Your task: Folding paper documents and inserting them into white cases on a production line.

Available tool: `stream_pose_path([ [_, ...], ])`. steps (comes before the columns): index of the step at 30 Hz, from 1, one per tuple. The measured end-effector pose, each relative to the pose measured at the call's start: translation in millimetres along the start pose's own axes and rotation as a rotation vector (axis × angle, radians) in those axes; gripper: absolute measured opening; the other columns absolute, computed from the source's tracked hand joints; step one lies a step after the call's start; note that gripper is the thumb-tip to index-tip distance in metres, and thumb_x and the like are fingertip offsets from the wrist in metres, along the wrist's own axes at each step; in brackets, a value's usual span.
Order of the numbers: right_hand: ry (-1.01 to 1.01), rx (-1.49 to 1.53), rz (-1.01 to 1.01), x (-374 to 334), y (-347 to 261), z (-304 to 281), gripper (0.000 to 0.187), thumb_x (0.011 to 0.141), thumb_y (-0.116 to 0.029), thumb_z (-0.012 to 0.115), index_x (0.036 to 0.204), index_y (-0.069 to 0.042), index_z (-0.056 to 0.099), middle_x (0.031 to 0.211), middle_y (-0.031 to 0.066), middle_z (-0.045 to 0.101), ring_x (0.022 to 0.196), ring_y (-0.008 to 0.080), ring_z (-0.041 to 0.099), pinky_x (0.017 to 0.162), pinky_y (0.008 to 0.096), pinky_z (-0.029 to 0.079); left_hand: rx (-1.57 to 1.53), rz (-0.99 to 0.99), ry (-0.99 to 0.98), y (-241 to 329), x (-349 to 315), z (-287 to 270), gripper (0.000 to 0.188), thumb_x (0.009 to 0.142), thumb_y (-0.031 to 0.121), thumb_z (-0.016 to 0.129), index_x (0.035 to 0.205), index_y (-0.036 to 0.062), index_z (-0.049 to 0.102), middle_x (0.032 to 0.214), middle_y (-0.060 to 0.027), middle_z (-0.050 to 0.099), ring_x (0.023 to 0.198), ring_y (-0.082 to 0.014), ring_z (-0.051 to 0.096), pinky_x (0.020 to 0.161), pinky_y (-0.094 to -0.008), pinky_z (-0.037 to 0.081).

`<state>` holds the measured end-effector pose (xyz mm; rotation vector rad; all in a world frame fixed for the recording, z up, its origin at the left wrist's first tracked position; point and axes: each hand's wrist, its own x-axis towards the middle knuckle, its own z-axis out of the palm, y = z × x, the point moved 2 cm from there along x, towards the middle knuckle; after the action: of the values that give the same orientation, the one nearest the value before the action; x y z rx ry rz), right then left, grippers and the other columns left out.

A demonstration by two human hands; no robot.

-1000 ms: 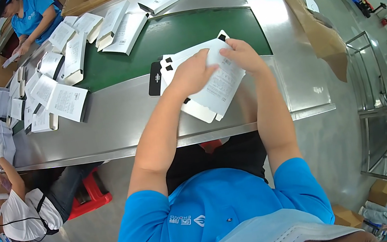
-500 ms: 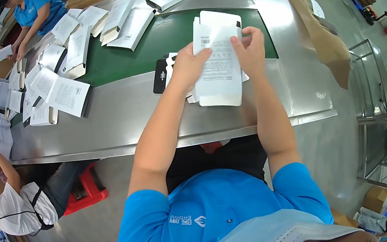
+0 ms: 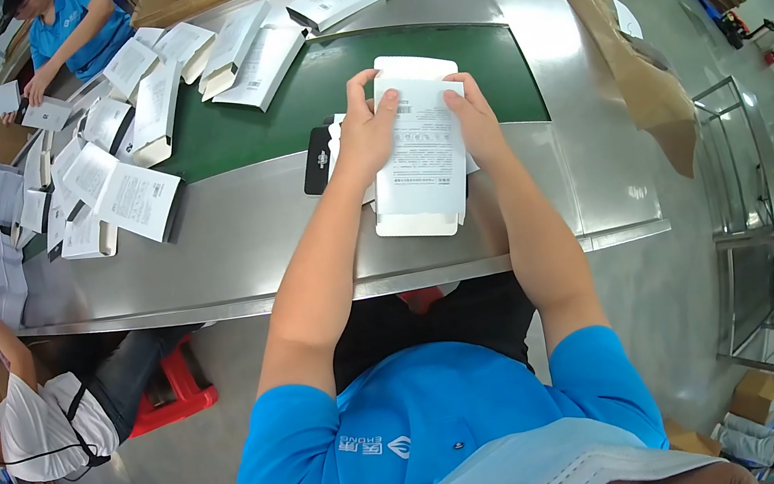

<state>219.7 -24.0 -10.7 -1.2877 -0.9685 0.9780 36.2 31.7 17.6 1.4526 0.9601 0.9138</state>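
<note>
Between my two hands is a white carton (image 3: 417, 161) with printed text, its flaps sticking out at the top and bottom ends. My left hand (image 3: 367, 134) grips its left edge, thumb on the printed face. On the opposite edge my right hand (image 3: 477, 118) is closed the same way, thumb on the front and fingers behind. Partly hidden beneath the carton and my left hand lie a black piece with a hanger-shaped cut-out (image 3: 317, 160) and some white pieces, whose kind I cannot make out.
Many white cartons (image 3: 136, 192) lie piled on the left of the steel table (image 3: 254, 233) and its green belt (image 3: 235, 144). Brown paper (image 3: 633, 71) hangs over the right edge. A person in blue (image 3: 76, 33) handles cartons at far left; another in white (image 3: 42, 428) sits nearer.
The carton has come nearer to me and slightly left, with both hands still holding it. At far left, the person in blue has shifted their hands among the cartons.
</note>
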Motion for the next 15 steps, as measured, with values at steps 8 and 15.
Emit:
stream_pose_path([
  [8,-0.048,-0.045,0.039,5.8,18.0,-4.6,0.022,0.106,-0.028,0.053,0.117,-0.01,0.057,0.094,-0.0018,0.059,0.088,0.0079,0.052,0.078,0.0258,0.044,0.103,-0.007,-0.017,-38.4,18.7,-1.2,0.021,0.106,0.027,0.054,0.111,0.007,0.053,0.096,-0.0034,0.062,0.085,-0.0104,0.054,0.075,-0.0282,0.047],
  [15,-0.013,0.394,0.021,-5.8,-13.6,9.7,0.017,0.106,-0.021,0.055,0.113,-0.006,0.06,0.106,0.0035,0.066,0.094,0.012,0.061,0.087,0.0288,0.051,-0.368,0.156,0.141,-26.2,9.9,14.2,0.018,0.1,0.014,0.064,0.115,0.0038,0.062,0.108,-0.0089,0.069,0.091,-0.0133,0.061,0.08,-0.0281,0.049],
])
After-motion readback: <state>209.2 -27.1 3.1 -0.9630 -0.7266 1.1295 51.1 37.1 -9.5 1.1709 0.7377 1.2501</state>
